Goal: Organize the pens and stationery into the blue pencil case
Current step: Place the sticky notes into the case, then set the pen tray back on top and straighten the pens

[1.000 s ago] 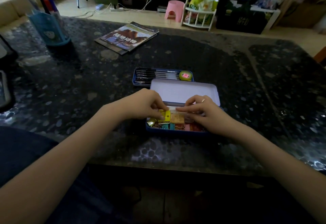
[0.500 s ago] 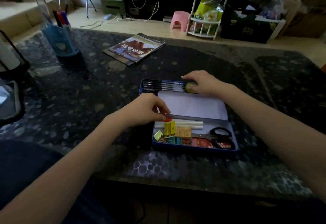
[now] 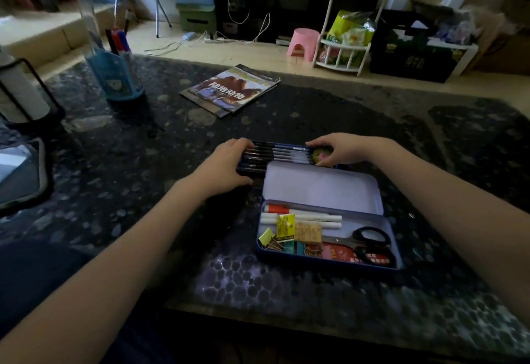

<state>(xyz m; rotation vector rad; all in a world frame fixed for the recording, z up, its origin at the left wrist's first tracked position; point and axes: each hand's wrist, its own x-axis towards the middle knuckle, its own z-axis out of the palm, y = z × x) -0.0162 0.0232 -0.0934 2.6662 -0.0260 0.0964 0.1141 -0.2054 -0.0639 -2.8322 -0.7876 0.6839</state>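
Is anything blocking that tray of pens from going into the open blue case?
Nothing stands between them. Both hands, left and right, grip the pen tray, just behind the blue case. The raised lid lies between them; scissors and clips already fill the bottom.

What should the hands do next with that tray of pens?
Probably lift the pen tray and set it down into the open blue case. The left hand and right hand each grip one end of it, and the bottom of the case already holds the scissors, clips and white pens, so the tray looks like the last piece.
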